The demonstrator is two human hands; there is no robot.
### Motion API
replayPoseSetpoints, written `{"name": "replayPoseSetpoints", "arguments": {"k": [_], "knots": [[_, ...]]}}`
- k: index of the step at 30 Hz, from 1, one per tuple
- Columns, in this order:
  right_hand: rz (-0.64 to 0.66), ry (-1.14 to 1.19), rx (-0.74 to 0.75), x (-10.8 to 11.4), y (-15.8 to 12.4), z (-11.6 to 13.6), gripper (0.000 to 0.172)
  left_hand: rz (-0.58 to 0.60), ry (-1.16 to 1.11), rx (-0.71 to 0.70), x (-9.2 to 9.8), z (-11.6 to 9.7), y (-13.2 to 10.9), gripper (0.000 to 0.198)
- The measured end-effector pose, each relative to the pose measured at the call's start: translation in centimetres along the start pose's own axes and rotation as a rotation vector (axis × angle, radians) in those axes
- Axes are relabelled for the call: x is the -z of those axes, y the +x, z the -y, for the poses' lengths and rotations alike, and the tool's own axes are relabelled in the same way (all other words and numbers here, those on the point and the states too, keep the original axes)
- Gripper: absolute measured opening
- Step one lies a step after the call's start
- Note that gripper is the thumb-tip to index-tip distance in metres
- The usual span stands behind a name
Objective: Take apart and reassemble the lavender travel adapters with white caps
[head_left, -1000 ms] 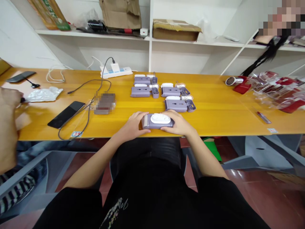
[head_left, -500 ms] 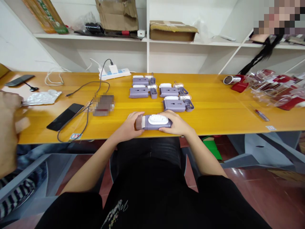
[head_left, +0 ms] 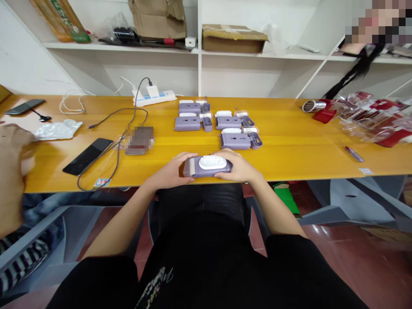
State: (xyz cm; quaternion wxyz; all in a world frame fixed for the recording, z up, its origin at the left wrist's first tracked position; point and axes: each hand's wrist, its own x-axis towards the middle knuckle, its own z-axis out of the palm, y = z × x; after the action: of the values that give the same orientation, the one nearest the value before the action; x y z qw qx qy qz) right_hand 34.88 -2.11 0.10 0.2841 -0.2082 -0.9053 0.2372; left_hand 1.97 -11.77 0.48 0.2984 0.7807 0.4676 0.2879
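Nearest, at the front edge of the yellow-brown wooden counter [head_left: 289, 150], the left hand [head_left: 172, 171] and the right hand [head_left: 240, 168] have their grip clamped on opposite ends of a purple, block-shaped plastic device [head_left: 206, 173]. Each thumb is at the front with the fingers curled behind, and a white oval pad with bristles [head_left: 213, 162] faces up between them. A pale band [head_left: 192, 166] crosses the device near the left hand; whether the end piece there sits fully home cannot be told. Nor is it clear whether the underside touches the wood. With the device right at the edge, a slip of either thumb could let it tip towards the lap, and uneven squeezing from the two ends might skew the end piece or pinch a fingertip. A little farther off, to the left, a black rectangular phone [head_left: 87, 156] lies near a thin dark cable [head_left: 118, 161], which a sweeping left forearm could snag. Beyond the hands stand four purple plastic box sets with white oval tops [head_left: 236, 140]; the closest is near enough to the right hand's knuckles that a forward jerk could knock it.
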Motion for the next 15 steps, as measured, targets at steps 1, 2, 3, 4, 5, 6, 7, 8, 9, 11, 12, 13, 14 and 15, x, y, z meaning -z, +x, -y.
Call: {"name": "replayPoseSetpoints", "arguments": {"k": [1,2,3,4,5,6,7,8,9,11,12,13,14,15], "knots": [[-0.001,-0.002,0.0,0.0,0.0,0.01,0.071,0.0,0.002,-0.003,-0.02,0.01,0.0,0.081],[0.0,-0.003,0.0,0.0,0.0,0.02,0.071,-0.001,0.004,-0.008,-0.02,0.01,-0.01,0.081],[0.001,-0.003,0.001,0.0,0.01,0.04,0.071,-0.001,0.007,-0.013,-0.01,0.0,-0.02,0.08],[0.002,-0.003,0.0,0.01,0.02,0.06,0.071,-0.001,0.008,-0.018,0.02,-0.03,-0.03,0.08],[0.002,-0.003,-0.002,0.01,0.03,0.07,0.07,-0.001,0.008,-0.021,0.05,-0.06,-0.05,0.079],[0.001,-0.003,-0.004,0.01,0.05,0.09,0.07,-0.001,0.005,-0.02,0.08,-0.1,-0.08,0.079],[0.0,-0.004,-0.005,0.01,0.05,0.09,0.07,-0.001,0.0,-0.017,0.11,-0.13,-0.1,0.079],[-0.001,-0.004,-0.006,0.01,0.06,0.09,0.071,-0.001,-0.003,-0.014,0.12,-0.15,-0.13,0.078],[-0.002,-0.005,-0.004,-0.01,0.06,0.09,0.071,-0.003,-0.004,-0.013,0.12,-0.15,-0.15,0.078],[-0.002,-0.007,0.0,-0.04,0.07,0.09,0.071,-0.011,0.001,-0.014,0.05,-0.09,-0.17,0.078],[0.0,-0.008,-0.001,-0.06,0.07,0.09,0.071,-0.015,0.006,-0.015,-0.01,-0.04,-0.17,0.078],[0.001,-0.01,-0.005,-0.07,0.07,0.11,0.07,-0.022,0.011,-0.017,-0.08,0.02,-0.16,0.078],[0.001,-0.01,-0.01,-0.08,0.08,0.13,0.07,-0.028,0.015,-0.017,-0.15,0.07,-0.15,0.077],[0.002,-0.01,-0.015,-0.09,0.08,0.16,0.07,-0.035,0.018,-0.019,-0.24,0.12,-0.14,0.077]]}}
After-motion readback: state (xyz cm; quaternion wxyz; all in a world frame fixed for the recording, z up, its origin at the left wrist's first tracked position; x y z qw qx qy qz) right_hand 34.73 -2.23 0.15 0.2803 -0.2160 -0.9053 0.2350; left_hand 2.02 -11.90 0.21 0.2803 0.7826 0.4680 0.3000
